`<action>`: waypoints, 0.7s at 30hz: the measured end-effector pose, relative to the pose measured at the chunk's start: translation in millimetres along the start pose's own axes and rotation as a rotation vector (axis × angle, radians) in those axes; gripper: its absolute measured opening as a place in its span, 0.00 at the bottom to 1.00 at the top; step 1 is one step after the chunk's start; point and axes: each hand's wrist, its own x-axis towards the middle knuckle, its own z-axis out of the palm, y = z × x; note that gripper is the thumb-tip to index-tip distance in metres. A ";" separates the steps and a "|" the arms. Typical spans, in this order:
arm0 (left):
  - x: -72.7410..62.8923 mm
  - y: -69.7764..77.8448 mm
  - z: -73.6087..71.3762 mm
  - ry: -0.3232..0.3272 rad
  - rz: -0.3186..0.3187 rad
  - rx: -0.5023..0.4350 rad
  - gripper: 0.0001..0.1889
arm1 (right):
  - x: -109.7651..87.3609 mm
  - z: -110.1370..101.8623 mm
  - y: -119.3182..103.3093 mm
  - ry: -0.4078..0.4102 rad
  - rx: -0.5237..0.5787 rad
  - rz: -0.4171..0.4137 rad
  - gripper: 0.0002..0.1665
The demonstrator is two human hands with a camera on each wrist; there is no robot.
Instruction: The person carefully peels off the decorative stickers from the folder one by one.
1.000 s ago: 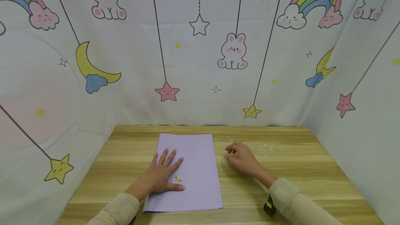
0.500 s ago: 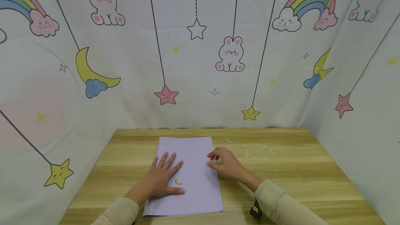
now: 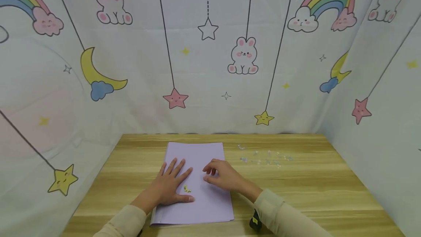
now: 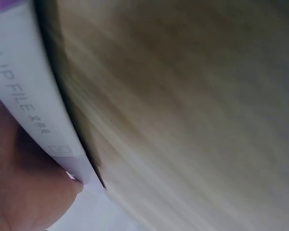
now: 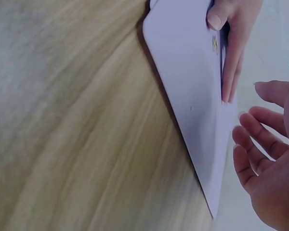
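A purple clip file folder (image 3: 210,204) lies flat on the wooden table, its labelled spine (image 4: 36,91) showing in the left wrist view. My left hand (image 3: 169,187) rests on the folder's left part with fingers spread. Small yellow pieces (image 3: 186,189) sit between its thumb and index finger. Over the right half of the folder hovers my right hand (image 3: 224,175). In the right wrist view its fingers (image 5: 267,137) are loosely bent, the thumb apart from them, and no object shows between them.
Several tiny pale blue and white pieces (image 3: 269,162) lie scattered on the table (image 3: 315,185) right of the folder. A black device (image 3: 254,222) is at the right wrist. A cartoon-printed cloth (image 3: 210,112) encloses the back and sides.
My right hand has moved left from beside the scattered pieces to above the folder, uncovering some of them. The left hand stays in place on the folder.
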 end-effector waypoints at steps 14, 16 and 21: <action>1.9 -4.7 0.1 0.016 0.019 -0.003 0.59 | 12.6 20.3 -18.7 -0.120 0.024 -0.035 0.14; 1.2 -4.9 -0.7 0.033 0.029 -0.017 0.59 | 14.2 23.6 -21.6 -0.116 0.003 -0.042 0.13; -1.0 -2.7 -5.0 0.051 0.044 -0.039 0.58 | 15.9 30.2 -25.6 -0.105 -0.044 -0.049 0.13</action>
